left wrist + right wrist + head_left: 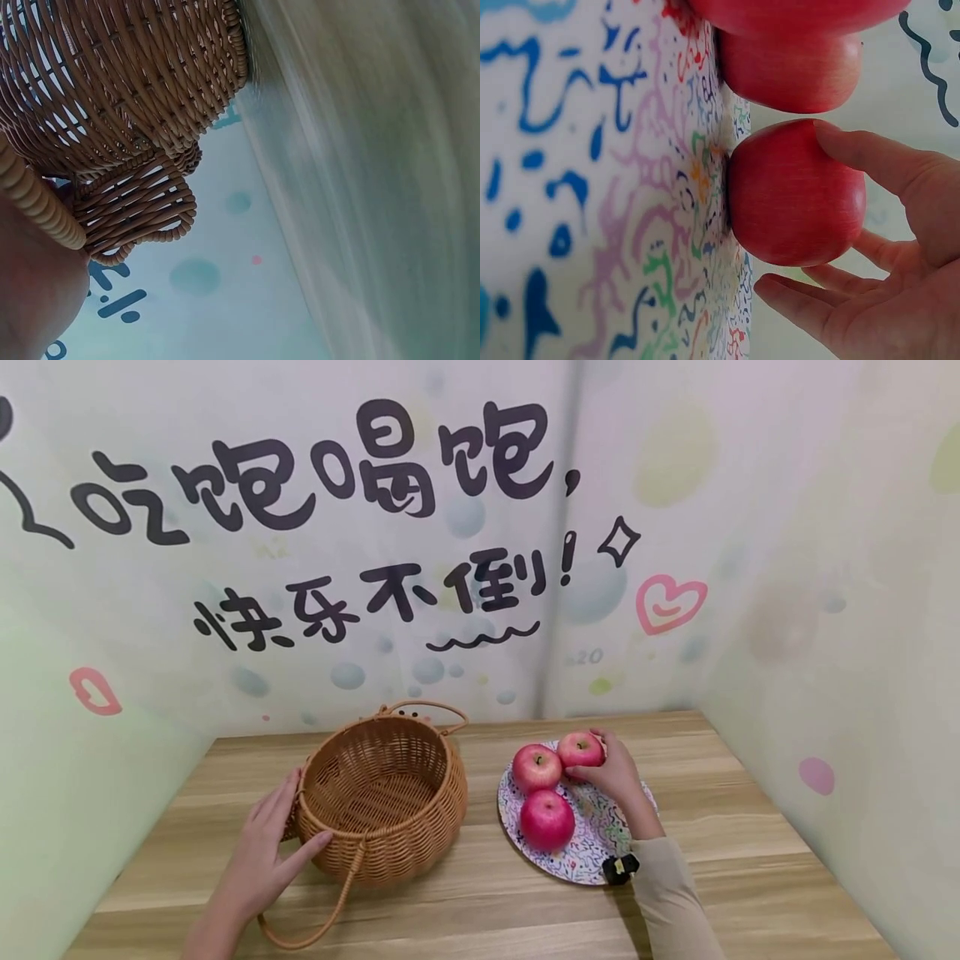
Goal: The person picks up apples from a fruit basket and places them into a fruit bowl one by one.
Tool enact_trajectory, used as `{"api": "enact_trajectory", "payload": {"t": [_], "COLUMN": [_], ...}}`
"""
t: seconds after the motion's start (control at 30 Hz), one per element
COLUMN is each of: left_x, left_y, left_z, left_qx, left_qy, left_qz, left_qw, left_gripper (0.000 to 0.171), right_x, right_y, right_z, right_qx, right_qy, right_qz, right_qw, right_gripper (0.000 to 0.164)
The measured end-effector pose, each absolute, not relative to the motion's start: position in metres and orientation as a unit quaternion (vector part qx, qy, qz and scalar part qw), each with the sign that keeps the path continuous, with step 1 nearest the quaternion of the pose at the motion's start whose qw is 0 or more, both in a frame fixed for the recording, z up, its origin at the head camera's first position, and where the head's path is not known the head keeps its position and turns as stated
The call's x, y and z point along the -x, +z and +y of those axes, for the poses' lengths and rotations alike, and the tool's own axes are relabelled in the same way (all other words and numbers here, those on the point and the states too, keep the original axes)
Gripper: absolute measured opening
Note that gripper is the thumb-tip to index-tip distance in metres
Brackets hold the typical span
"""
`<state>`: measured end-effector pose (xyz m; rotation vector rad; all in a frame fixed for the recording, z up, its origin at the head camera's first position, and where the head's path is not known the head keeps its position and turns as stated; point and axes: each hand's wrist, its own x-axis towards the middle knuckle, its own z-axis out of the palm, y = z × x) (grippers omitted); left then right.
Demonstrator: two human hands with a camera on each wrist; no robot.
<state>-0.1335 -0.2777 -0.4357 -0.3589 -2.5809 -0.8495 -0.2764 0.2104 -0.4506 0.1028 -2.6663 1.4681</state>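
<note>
A round woven wicker basket with two thin hoop handles stands on the left of the table, nothing inside it. My left hand rests against its left side, fingers and thumb fairly straight along the rim; in the left wrist view the woven wall fills the upper left. On the right, my right hand holds the rear red apple between thumb and fingers. That apple still sits on the patterned plate. Two more apples, one at back left and one in front, lie beside it.
A small black object is at the plate's front right edge, near my right wrist. Printed wall panels enclose the wooden table at the back and both sides. A handle hoop droops toward the front.
</note>
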Motion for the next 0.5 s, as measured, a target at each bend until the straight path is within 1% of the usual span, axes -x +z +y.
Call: {"api": "enact_trajectory", "payload": {"t": [0.13, 0.3, 0.5], "left_x": [0.133, 0.131, 0.130], "left_y": [-0.435, -0.432, -0.427], "left_z": [-0.278, -0.277, -0.274], "left_qx": [0.129, 0.123, 0.119], "left_qy": [-0.297, -0.298, -0.290], "left_qz": [-0.925, -0.927, -0.931], "left_qw": [0.196, 0.190, 0.185], "left_gripper": [0.095, 0.095, 0.093], "right_x": [0.275, 0.275, 0.273], "right_y": [-0.448, -0.441, -0.435], "right_z": [0.211, 0.212, 0.214], "right_qx": [-0.038, -0.042, -0.038], "right_qy": [0.467, 0.450, 0.439], "right_qz": [-0.882, -0.890, -0.897], "right_qw": [0.051, 0.063, 0.039], "right_gripper": [0.083, 0.078, 0.075]}}
